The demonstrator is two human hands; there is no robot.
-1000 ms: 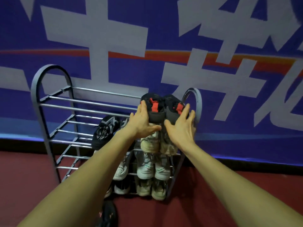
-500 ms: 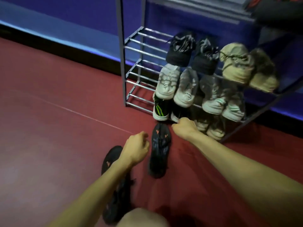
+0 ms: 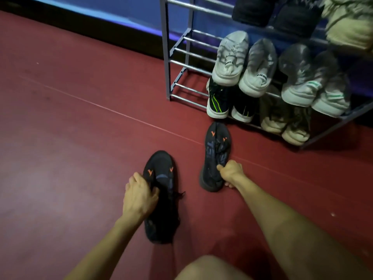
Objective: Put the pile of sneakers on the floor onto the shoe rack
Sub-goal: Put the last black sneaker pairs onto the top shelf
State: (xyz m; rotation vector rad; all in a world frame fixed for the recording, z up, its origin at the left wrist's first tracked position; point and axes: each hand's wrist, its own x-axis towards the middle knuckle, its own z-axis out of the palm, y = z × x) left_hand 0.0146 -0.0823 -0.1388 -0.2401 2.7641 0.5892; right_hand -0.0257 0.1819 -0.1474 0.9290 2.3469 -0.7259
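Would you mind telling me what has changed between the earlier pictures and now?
Both hands left the black pair on the rack's top shelf and came down to the floor. The left hand now grips the near black sneaker; the right hand grips the far black sneaker. Shoes on the shoe rack stayed put.

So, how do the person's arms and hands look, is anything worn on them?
Both forearms are bare, with no sleeves in view. The left hand and right hand wear no gloves; no watch, ring or bracelet shows on the visible parts.
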